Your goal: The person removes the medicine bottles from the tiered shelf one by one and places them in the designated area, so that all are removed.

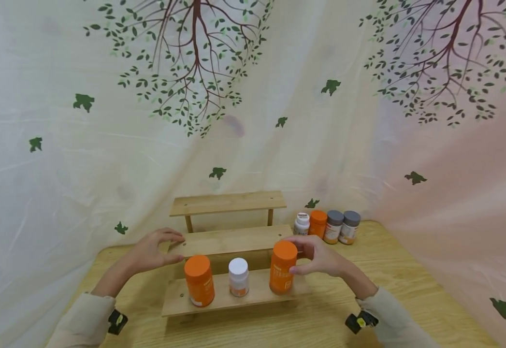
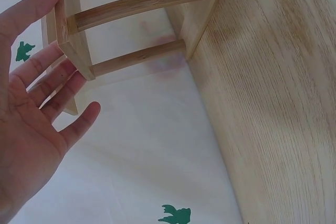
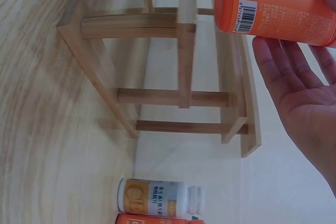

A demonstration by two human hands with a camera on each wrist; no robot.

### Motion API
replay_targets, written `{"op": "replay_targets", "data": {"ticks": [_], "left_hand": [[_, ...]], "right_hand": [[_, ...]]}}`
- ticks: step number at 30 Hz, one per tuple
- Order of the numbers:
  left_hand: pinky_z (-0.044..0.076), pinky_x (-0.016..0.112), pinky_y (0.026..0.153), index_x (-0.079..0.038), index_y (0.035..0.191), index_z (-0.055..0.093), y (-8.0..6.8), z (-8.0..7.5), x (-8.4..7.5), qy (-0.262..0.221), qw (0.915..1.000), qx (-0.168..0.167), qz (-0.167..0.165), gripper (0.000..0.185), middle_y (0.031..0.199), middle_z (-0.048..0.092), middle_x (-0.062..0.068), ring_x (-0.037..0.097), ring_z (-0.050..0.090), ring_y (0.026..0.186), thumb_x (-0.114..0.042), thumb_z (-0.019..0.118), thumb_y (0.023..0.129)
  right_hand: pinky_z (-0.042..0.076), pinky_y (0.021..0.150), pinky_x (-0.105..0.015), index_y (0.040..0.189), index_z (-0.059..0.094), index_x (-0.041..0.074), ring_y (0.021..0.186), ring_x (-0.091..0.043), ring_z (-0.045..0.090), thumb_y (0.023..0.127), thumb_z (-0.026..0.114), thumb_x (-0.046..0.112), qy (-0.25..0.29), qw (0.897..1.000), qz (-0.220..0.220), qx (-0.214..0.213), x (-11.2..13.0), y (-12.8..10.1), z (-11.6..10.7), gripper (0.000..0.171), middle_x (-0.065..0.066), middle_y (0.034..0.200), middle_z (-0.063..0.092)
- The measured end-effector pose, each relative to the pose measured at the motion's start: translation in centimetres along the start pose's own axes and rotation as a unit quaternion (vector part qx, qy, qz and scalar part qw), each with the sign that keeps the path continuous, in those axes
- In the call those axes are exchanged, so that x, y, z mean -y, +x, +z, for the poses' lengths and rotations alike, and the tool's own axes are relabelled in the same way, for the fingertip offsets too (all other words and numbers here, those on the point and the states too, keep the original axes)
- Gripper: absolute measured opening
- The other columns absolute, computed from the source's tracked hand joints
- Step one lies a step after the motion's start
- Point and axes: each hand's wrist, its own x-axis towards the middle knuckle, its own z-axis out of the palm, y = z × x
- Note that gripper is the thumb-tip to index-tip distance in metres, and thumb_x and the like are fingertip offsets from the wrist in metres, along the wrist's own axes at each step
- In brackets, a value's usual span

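Observation:
My right hand (image 1: 322, 256) holds an orange bottle (image 1: 282, 270) upright at the right end of the wooden rack's lowest shelf (image 1: 218, 302). Thumb and fingers sit on opposite sides of it. In the right wrist view a narrow gap shows between its base and the shelf board (image 3: 186, 66). My left hand (image 1: 152, 251) touches the left end of the middle shelf (image 1: 235, 240) with spread, fairly straight fingers. The left wrist view has the thumb at one edge of that board (image 2: 65, 14). Another orange bottle (image 1: 199, 282) and a small white bottle (image 1: 238, 278) stand on the lowest shelf.
Behind the rack's right side, a white bottle (image 1: 302, 224), an orange-capped one (image 1: 318, 222) and two grey-capped bottles (image 1: 333, 226) stand in a row on the wooden table (image 1: 409, 290). The top shelf (image 1: 228, 203) backs toward a printed curtain (image 1: 253, 159).

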Motion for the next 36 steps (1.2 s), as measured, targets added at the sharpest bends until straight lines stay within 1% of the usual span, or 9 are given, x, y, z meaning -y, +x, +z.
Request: {"op": "replay_targets", "data": {"ticks": [6,10,13,19,24,28,32,36], "left_hand": [[0.047,0.052,0.090,-0.014,0.111,0.069,-0.2,0.2,0.3,-0.001,0.9998,-0.017,-0.008,0.052,0.115,0.062,0.004,0.029,0.057,0.108,-0.051,0.074,0.074],[0.047,0.051,0.089,-0.015,0.110,0.070,-0.3,0.3,0.4,-0.001,0.9997,-0.025,-0.009,0.050,0.113,0.063,0.003,0.028,0.057,0.107,-0.048,0.075,0.074],[0.047,0.051,0.089,-0.015,0.110,0.070,-0.3,0.3,0.4,-0.005,0.9997,-0.024,-0.010,0.049,0.112,0.064,0.003,0.028,0.057,0.106,-0.047,0.076,0.073],[0.046,0.052,0.090,-0.015,0.110,0.070,-0.3,0.2,0.6,-0.010,0.9996,-0.022,-0.014,0.051,0.112,0.065,0.003,0.028,0.058,0.106,-0.049,0.075,0.073],[0.046,0.052,0.090,-0.014,0.110,0.070,-0.3,0.2,0.8,-0.015,0.9995,-0.025,-0.014,0.049,0.112,0.065,0.003,0.027,0.058,0.105,-0.045,0.077,0.073],[0.046,0.054,0.090,-0.015,0.111,0.070,-0.3,0.0,0.7,-0.017,0.9995,-0.020,-0.017,0.051,0.113,0.065,0.004,0.029,0.057,0.107,-0.049,0.075,0.073],[0.045,0.054,0.091,-0.016,0.111,0.070,-0.1,0.0,0.6,-0.017,0.9994,-0.018,-0.023,0.054,0.115,0.065,0.004,0.030,0.057,0.109,-0.054,0.073,0.073],[0.045,0.053,0.092,-0.017,0.111,0.070,0.1,0.2,0.6,-0.021,0.9994,-0.017,-0.024,0.054,0.115,0.065,0.003,0.028,0.057,0.109,-0.054,0.073,0.072]], "right_hand": [[0.053,0.087,-0.039,0.133,0.048,0.003,0.106,-0.020,0.062,0.081,0.069,-0.001,-0.020,1.000,-0.009,-0.011,1.1,0.4,-0.8,0.056,-0.009,0.121,0.061],[0.053,0.088,-0.038,0.134,0.048,0.005,0.106,-0.019,0.062,0.081,0.069,0.000,-0.039,0.999,-0.003,-0.019,1.8,0.5,-1.3,0.057,-0.007,0.121,0.062],[0.052,0.088,-0.039,0.134,0.048,0.006,0.106,-0.020,0.062,0.081,0.070,0.001,-0.045,0.999,0.003,-0.024,2.4,0.5,-1.6,0.058,-0.008,0.121,0.062],[0.053,0.087,-0.040,0.131,0.050,0.005,0.104,-0.023,0.063,0.081,0.070,-0.001,-0.046,0.998,-0.002,-0.036,3.3,0.6,-2.4,0.054,-0.009,0.119,0.062],[0.054,0.084,-0.042,0.134,0.046,0.003,0.106,-0.024,0.062,0.081,0.069,-0.002,-0.053,0.997,-0.008,-0.050,3.7,0.3,-3.5,0.058,-0.010,0.120,0.060],[0.054,0.085,-0.042,0.135,0.045,0.002,0.107,-0.025,0.062,0.082,0.067,-0.005,-0.058,0.997,-0.014,-0.057,4.0,0.0,-4.3,0.058,-0.011,0.121,0.060],[0.054,0.085,-0.041,0.134,0.046,0.002,0.106,-0.026,0.062,0.083,0.066,-0.003,-0.057,0.996,-0.003,-0.072,4.2,-0.3,-5.0,0.055,-0.012,0.121,0.060],[0.055,0.082,-0.039,0.134,0.046,0.004,0.104,-0.025,0.062,0.084,0.066,0.000,-0.063,0.993,0.012,-0.099,4.1,-0.7,-5.5,0.054,-0.011,0.120,0.061]]}}
